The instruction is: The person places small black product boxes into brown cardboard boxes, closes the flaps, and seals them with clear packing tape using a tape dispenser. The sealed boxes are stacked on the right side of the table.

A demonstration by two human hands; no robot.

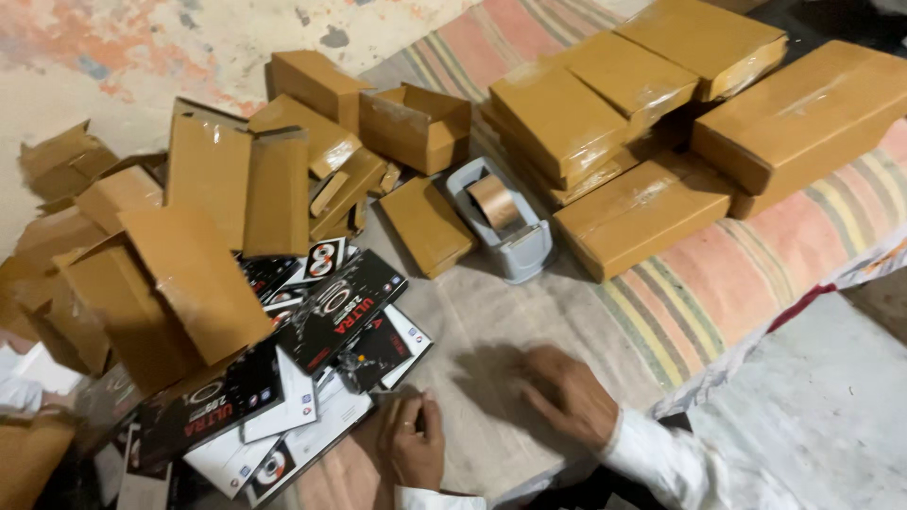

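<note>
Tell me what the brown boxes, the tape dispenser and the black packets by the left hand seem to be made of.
Brown boxes: corrugated cardboard, matte, some glossy with clear tape. Tape dispenser: likely moulded grey plastic, smooth, holding a brown roll. Black packets near the left hand: probably printed glossy card.

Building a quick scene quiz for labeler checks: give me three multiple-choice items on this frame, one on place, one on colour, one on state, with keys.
1. Where does the tape dispenser sit?
A. Between the open flat cartons and the sealed boxes
B. In the right hand
C. On top of the sealed boxes

2. What colour is the dispenser's body?
A. Red
B. Grey-blue
C. Green

3. What is the right hand doing?
A. Gripping a box
B. Lying flat on the cloth, holding nothing
C. Pulling tape

Key: 1 A, the open cartons lie on its left and the sealed boxes on its right; 2 B, its plastic shell is grey-blue; 3 B, the palm faces down and the fingers are spread.
</note>
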